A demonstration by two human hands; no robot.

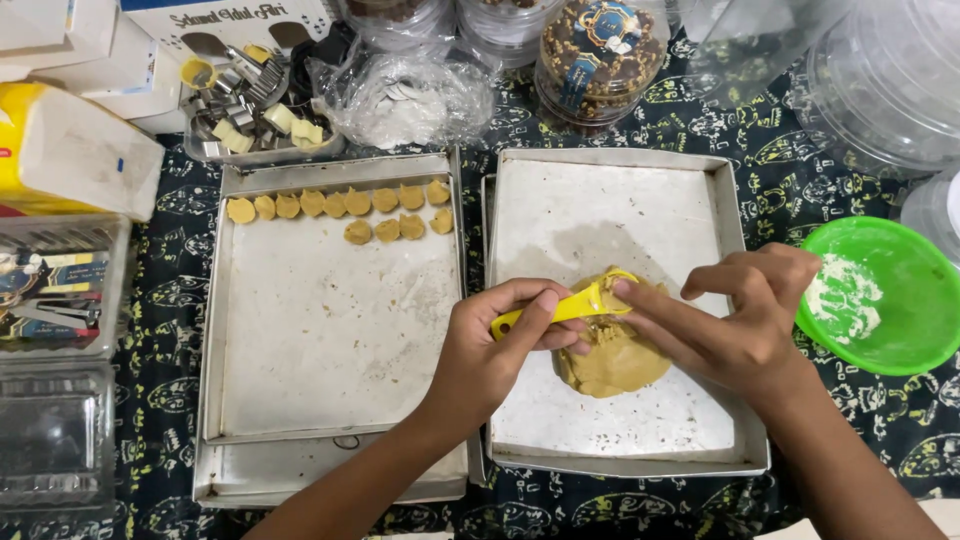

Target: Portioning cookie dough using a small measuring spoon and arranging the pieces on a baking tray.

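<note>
left hand wrapped around the handle of a yellow scoop, thumb along the top, scoop head pointing away toward the right hand. right hand meets it there, index finger pressed onto the scoop's bowl, the other fingers curled loosely, gripping nothing. right under both hands sits the dough lump, tan and rough, the scoop's head touching its top edge. it lies on the right baking tray, just below the fingertips. off to the outer side of the left hand is the left baking tray, and beyond that hand, at the tray's far end, two rows of small dough pieces. out past the right hand's knuckles, a green bowl with white flour in it sits on the patterned worktop. farther still, beyond both trays, a tub of metal cutters and clear lidded jars.
</note>
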